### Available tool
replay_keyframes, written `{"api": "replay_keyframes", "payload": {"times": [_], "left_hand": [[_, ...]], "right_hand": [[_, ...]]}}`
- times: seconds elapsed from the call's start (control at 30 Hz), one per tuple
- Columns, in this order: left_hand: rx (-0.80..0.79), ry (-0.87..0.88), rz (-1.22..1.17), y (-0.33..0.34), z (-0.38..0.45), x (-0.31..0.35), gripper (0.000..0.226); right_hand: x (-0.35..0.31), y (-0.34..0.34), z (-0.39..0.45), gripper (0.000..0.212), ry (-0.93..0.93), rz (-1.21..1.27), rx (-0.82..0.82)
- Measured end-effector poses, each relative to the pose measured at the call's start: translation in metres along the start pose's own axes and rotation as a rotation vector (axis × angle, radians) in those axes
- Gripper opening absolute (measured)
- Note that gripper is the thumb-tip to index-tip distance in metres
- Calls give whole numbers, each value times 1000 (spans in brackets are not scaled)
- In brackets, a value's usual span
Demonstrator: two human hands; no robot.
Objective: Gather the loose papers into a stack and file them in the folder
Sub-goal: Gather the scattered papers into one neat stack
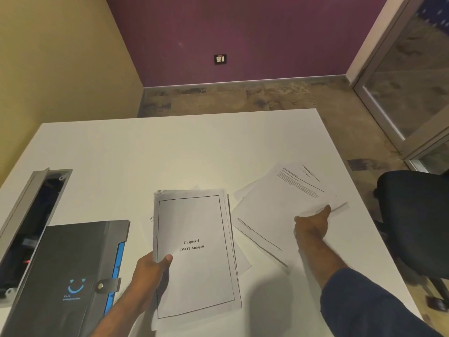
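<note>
our right hand [312,223] pinches the loose papers [279,205], which lie right of the stack [194,251] our left hand [151,268] grips.

This looks like a small office room. A plain white bench [194,147] fills the middle of the frame, with an open cable tray [31,215] set into its left edge and a dark swivel chair [413,222] at the right. Printed papers [194,251] and a closed folder [68,276] lie on it; upper right stands a glass door [408,76].
</note>
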State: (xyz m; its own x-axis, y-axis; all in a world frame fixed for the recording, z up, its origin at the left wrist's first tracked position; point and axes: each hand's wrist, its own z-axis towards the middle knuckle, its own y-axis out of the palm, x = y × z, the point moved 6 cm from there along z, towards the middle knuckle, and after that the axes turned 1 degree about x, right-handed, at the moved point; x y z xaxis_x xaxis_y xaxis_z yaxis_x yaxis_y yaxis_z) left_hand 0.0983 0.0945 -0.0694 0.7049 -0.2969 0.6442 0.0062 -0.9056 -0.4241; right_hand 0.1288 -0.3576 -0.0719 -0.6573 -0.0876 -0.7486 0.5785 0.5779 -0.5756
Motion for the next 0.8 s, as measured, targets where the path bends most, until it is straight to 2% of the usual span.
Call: {"api": "replay_keyframes", "payload": {"times": [0.13, 0.37, 0.43, 0.6, 0.8], "left_hand": [[-17, 0, -19, -6, -5, 1, 49], [-146, -42, -131, -28, -20, -3, 38], [-215, -57, -185, -32, -25, -2, 34], [-362, -22, -312, -33, -45, 11, 32], [-446, 65, -351, -25, -69, 40, 30]], "right_hand": [[-1, 0, -20, 97, -82, 93, -75], [-45, -23, -62, 98, -308, 227, -210], [-61, -26, -78, 88, -346, 263, -296], [-91, -35, -115, 33, -422, 317, -413], [-101, -19, -167, 31, -339, 338, -798]]}}
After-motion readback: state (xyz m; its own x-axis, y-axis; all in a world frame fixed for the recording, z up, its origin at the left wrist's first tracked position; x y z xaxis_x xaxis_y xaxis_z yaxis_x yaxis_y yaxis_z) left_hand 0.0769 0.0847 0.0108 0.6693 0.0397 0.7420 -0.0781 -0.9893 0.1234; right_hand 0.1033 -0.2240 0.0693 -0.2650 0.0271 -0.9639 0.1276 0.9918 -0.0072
